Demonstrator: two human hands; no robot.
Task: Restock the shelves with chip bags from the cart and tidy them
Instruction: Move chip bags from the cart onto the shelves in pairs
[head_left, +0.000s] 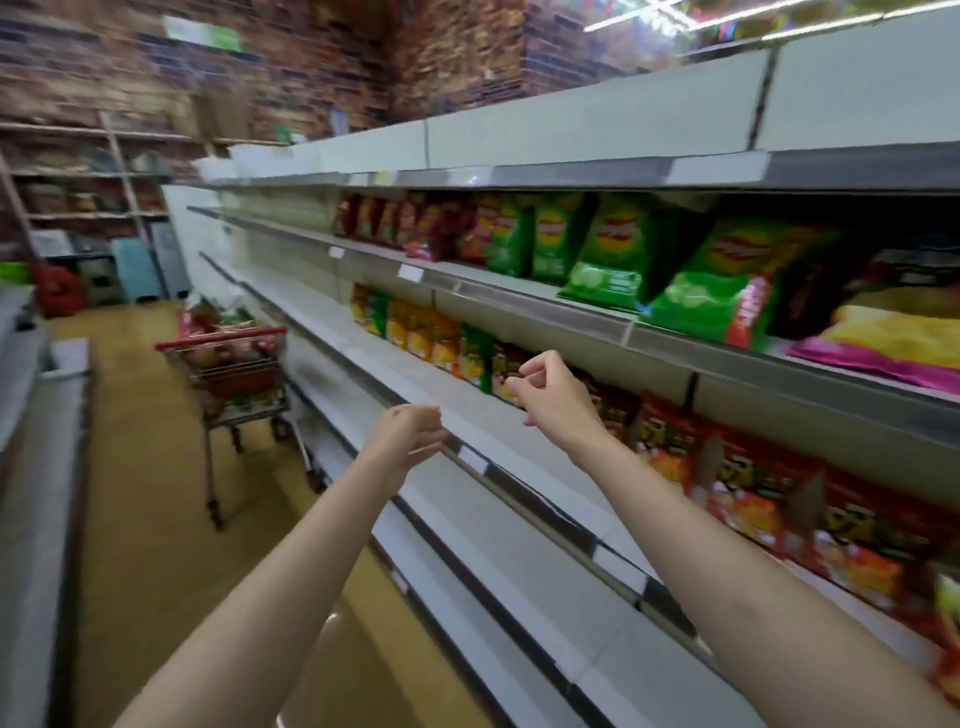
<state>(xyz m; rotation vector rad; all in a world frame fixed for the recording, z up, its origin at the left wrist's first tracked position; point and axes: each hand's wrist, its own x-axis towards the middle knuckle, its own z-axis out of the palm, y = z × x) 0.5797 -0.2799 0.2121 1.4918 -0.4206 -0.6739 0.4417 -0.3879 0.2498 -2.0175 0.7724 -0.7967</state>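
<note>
The cart (228, 364) with chip bags stands far ahead on our left. Our left hand (410, 434) is nearer it, fingers loose, holding nothing. Our right hand (556, 397) is curled, empty, by the shelf (519, 452)

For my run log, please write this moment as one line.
left hand: empty, loosely curled | right hand: empty, curled, near chip bags | cart: down the aisle, holds bags | green bags: leaning
</note>
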